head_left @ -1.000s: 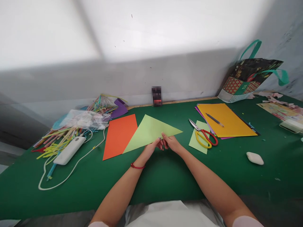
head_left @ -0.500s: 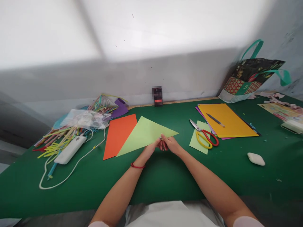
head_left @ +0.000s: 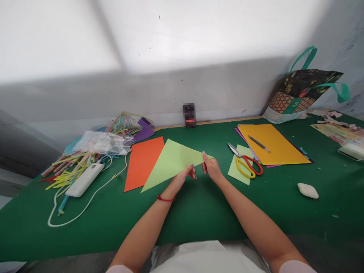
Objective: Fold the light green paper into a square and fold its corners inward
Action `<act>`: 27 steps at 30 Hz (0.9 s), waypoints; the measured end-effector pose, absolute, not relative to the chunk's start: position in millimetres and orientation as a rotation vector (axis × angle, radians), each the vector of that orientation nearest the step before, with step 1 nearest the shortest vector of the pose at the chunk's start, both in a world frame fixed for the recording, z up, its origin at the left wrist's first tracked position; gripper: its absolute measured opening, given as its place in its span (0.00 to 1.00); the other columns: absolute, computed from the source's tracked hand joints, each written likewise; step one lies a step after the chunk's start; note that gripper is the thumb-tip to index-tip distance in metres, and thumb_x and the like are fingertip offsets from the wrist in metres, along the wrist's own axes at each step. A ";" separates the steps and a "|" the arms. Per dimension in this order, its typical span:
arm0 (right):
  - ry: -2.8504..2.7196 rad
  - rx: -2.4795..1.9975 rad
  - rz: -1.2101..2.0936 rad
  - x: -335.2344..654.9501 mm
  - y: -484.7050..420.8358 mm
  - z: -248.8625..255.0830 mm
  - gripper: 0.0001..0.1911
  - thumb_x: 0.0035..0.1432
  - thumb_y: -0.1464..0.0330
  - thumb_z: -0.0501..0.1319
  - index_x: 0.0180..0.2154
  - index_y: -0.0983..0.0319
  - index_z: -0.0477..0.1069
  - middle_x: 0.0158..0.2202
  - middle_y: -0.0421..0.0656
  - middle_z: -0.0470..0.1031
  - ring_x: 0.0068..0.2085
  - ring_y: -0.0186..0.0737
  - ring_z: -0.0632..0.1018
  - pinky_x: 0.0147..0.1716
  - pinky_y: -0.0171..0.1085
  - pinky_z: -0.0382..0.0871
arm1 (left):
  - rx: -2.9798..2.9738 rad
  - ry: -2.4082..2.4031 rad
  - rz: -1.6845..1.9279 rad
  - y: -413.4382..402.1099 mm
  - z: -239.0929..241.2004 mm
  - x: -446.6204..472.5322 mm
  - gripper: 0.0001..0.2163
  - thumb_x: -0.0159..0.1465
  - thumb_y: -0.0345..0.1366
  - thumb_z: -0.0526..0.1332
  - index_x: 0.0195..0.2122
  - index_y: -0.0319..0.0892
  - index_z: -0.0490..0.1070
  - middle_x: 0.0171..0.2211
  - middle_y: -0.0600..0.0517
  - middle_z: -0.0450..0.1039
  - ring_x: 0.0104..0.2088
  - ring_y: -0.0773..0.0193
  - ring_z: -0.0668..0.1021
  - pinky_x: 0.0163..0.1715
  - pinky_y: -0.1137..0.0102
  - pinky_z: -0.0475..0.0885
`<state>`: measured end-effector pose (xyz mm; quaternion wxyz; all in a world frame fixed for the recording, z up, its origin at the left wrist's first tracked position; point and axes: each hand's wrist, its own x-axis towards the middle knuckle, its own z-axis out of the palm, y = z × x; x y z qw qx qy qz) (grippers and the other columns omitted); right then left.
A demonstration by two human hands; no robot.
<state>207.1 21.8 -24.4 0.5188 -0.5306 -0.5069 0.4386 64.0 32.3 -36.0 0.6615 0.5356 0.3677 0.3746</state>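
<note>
Triangle [head_left: 170, 161] lies on worktop [head_left: 199, 212], overlapping orange sheet [head_left: 143, 161]; left hand [head_left: 184, 175] and right hand [head_left: 212, 168], slightly apart, each pinch its near edge, apparently mid-fold, so the next move calls for aligned edges.

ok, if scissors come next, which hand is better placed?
Right, probably. The right hand pinches the green triangle at its right tip, nearer the scissors; the left hand holds the lower edge, farther from them.
</note>
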 end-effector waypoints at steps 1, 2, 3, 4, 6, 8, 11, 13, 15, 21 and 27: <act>-1.190 -1.270 1.046 208.0 22.3 -24.1 0.38 0.53 0.39 0.46 0.05 0.58 0.55 0.05 0.39 0.54 0.12 0.30 0.61 0.18 0.33 0.60 | 1.210 0.835 0.850 32.2 -35.8 64.4 0.23 0.53 0.58 0.61 0.20 0.41 0.68 0.13 0.56 0.66 0.19 0.66 0.73 0.27 0.69 0.70; -1.173 -1.267 1.048 208.6 22.7 -23.9 0.38 0.53 0.39 0.46 0.05 0.58 0.55 0.05 0.39 0.54 0.12 0.30 0.61 0.18 0.33 0.59 | 1.209 0.839 0.851 32.0 -35.6 64.8 0.23 0.53 0.58 0.61 0.20 0.41 0.68 0.13 0.56 0.66 0.19 0.66 0.73 0.27 0.69 0.70; -1.163 -1.265 1.051 208.9 22.9 -23.9 0.38 0.53 0.39 0.46 0.05 0.58 0.55 0.05 0.39 0.54 0.12 0.30 0.61 0.17 0.33 0.59 | 1.208 0.841 0.853 32.0 -35.3 65.1 0.23 0.53 0.59 0.61 0.20 0.41 0.67 0.13 0.56 0.66 0.19 0.66 0.73 0.27 0.69 0.70; -1.158 -1.265 1.052 209.1 23.0 -24.1 0.38 0.53 0.39 0.47 0.05 0.58 0.55 0.05 0.39 0.54 0.12 0.30 0.60 0.17 0.33 0.59 | 1.207 0.843 0.855 32.0 -35.1 65.3 0.23 0.52 0.59 0.61 0.19 0.41 0.67 0.13 0.56 0.66 0.19 0.66 0.73 0.27 0.69 0.70; -1.144 -1.268 1.038 209.6 22.9 -24.2 0.38 0.53 0.39 0.47 0.05 0.58 0.55 0.05 0.39 0.54 0.12 0.30 0.61 0.18 0.33 0.59 | 1.207 0.846 0.854 31.9 -34.4 65.2 0.23 0.52 0.59 0.61 0.19 0.41 0.67 0.13 0.56 0.66 0.19 0.66 0.73 0.27 0.69 0.70; -1.109 -1.271 1.009 210.9 22.7 -23.9 0.37 0.53 0.39 0.46 0.06 0.57 0.55 0.06 0.39 0.55 0.13 0.30 0.61 0.18 0.33 0.59 | 1.213 0.854 0.854 31.7 -33.4 64.6 0.23 0.52 0.59 0.61 0.19 0.41 0.67 0.13 0.56 0.66 0.19 0.66 0.73 0.28 0.69 0.70; -1.053 -1.271 0.983 213.7 23.0 -22.5 0.37 0.53 0.38 0.45 0.06 0.57 0.55 0.06 0.39 0.56 0.13 0.31 0.61 0.18 0.34 0.59 | 1.231 0.870 0.866 31.3 -32.6 64.2 0.23 0.54 0.58 0.60 0.20 0.41 0.68 0.14 0.56 0.67 0.20 0.66 0.74 0.28 0.69 0.70; -1.047 -1.270 0.994 214.9 23.4 -21.3 0.38 0.52 0.37 0.45 0.07 0.57 0.56 0.06 0.39 0.56 0.13 0.31 0.61 0.18 0.34 0.59 | 1.236 0.876 0.881 31.2 -32.9 64.4 0.23 0.54 0.58 0.60 0.21 0.41 0.68 0.15 0.56 0.67 0.20 0.66 0.74 0.28 0.69 0.70; -1.043 -1.263 1.013 215.2 23.6 -20.2 0.38 0.51 0.37 0.44 0.07 0.57 0.56 0.07 0.39 0.57 0.13 0.31 0.62 0.18 0.35 0.59 | 1.234 0.871 0.884 31.2 -33.6 64.8 0.23 0.54 0.58 0.60 0.21 0.41 0.68 0.15 0.55 0.68 0.19 0.66 0.74 0.27 0.69 0.70; -1.012 -1.286 0.992 215.1 22.6 -19.3 0.36 0.53 0.39 0.46 0.08 0.58 0.56 0.07 0.39 0.57 0.13 0.32 0.62 0.18 0.35 0.60 | 1.246 0.875 0.878 31.6 -34.0 64.5 0.23 0.55 0.58 0.59 0.21 0.40 0.69 0.16 0.55 0.68 0.19 0.66 0.74 0.26 0.70 0.70; -1.035 -1.155 1.003 215.5 24.8 -19.9 0.27 0.48 0.42 0.57 0.19 0.59 0.63 0.15 0.38 0.68 0.15 0.32 0.66 0.16 0.33 0.59 | 1.247 0.967 0.911 35.9 -33.0 66.2 0.25 0.56 0.60 0.57 0.19 0.42 0.67 0.13 0.56 0.65 0.17 0.67 0.72 0.23 0.70 0.67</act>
